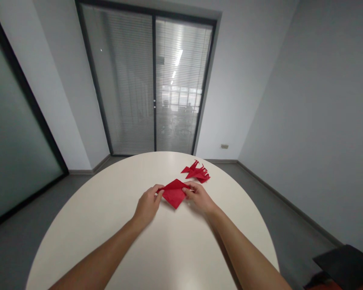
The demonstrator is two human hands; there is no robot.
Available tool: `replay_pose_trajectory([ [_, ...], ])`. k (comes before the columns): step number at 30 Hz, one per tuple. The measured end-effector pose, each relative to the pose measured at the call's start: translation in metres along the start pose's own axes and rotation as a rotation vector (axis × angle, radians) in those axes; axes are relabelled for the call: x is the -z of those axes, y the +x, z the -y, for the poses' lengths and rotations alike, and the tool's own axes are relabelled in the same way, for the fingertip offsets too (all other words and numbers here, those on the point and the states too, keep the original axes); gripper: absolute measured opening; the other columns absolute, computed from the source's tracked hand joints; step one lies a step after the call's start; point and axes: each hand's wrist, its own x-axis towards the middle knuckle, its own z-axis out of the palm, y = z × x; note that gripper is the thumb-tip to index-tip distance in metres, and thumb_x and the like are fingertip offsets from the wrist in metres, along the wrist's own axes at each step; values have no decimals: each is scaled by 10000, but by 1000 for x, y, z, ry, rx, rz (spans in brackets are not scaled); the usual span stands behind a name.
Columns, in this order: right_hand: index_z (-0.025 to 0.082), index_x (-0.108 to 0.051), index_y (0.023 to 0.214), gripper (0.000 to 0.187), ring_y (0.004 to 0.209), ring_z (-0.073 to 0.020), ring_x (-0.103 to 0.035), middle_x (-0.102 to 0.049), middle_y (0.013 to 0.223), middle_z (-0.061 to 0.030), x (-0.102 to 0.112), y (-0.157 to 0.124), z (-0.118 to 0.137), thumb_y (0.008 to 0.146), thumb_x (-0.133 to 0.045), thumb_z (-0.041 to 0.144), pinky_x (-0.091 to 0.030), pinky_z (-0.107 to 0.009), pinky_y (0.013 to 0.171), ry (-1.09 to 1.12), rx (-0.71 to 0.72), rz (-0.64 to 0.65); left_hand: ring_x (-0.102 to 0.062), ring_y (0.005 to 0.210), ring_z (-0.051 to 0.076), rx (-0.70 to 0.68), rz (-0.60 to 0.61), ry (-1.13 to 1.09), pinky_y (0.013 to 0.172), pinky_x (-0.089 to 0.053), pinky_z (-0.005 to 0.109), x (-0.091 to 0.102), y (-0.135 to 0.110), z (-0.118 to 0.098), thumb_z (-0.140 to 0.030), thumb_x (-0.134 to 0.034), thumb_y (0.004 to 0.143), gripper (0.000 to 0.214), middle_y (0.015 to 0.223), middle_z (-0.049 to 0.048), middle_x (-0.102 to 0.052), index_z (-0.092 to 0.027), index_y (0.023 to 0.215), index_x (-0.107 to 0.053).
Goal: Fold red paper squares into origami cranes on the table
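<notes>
A sheet of red origami paper (174, 197), folded and diamond-shaped, is held just over the table between my two hands. My left hand (149, 204) pinches its left corner between thumb and fingers. On the opposite side, my right hand (200, 197) grips the right corner the same way. A crease runs across the paper from corner to corner, with one point facing away from me and one toward me. Just beyond my right hand lie several folded red paper cranes (196, 172), grouped close together.
The round white table (117, 225) fills the foreground. Behind it stands a dark-framed glass door (133, 88) with blinds. A black object (347, 264) sits at the lower right, beside the table. A wall socket (224, 146) shows low on the back wall.
</notes>
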Motion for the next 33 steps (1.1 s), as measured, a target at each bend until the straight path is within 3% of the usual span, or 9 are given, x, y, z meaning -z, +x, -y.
replay_pose_trajectory([
  [6,192,-743,1058,369,724,-170,-656,-734,900,-48,9,0,-8,765,-710,415,-551,-375,772,68,-140,30,-647,856,190,-26,57,-138,762,-491,284,-2,1,1,-263,-404,942,222,925,27,-701,-213,1012,-609],
  [10,161,-764,1017,329,774,-182,-682,-755,906,-75,10,0,-9,750,-625,294,-548,-387,817,89,-174,42,-609,761,185,12,92,-136,704,-466,277,-2,1,1,-246,-404,892,222,795,10,-664,-207,867,-621],
  [14,160,-768,990,339,851,-205,-694,-759,946,-88,10,-1,-5,748,-562,279,-554,-389,816,112,-199,42,-620,769,194,65,97,-147,690,-460,280,-1,1,0,-230,-420,845,235,796,21,-686,-199,829,-653],
  [18,172,-762,1032,346,828,-198,-685,-754,938,-74,9,-3,2,744,-602,275,-547,-374,797,60,-183,58,-637,771,193,65,78,-157,708,-472,284,0,0,-4,-265,-472,854,202,804,20,-703,-194,808,-656],
  [22,159,-766,974,329,809,-202,-662,-749,918,-83,7,-3,5,754,-720,400,-530,-348,737,-21,-147,40,-624,696,174,87,58,-128,672,-464,273,-1,1,-7,-341,-516,882,213,753,4,-685,-198,765,-622],
  [26,140,-750,920,388,691,-163,-622,-722,785,-56,5,-1,-3,692,-812,448,-481,-310,685,11,-149,47,-623,656,159,112,3,-133,630,-461,258,-5,2,-2,-357,-587,855,157,766,-10,-683,-204,884,-610],
  [29,157,-714,1080,440,612,-128,-565,-674,708,-10,6,1,-14,734,-797,416,-414,-264,603,-10,-104,60,-666,730,176,106,47,-173,684,-489,267,-7,1,3,-355,-576,874,248,809,4,-721,-207,1062,-643],
  [33,176,-666,1183,471,577,-115,-520,-632,682,17,8,2,-21,776,-769,389,-352,-237,549,-50,-60,62,-685,842,195,75,116,-95,778,-497,286,-6,1,2,-355,-567,894,216,937,29,-759,-226,948,-732],
])
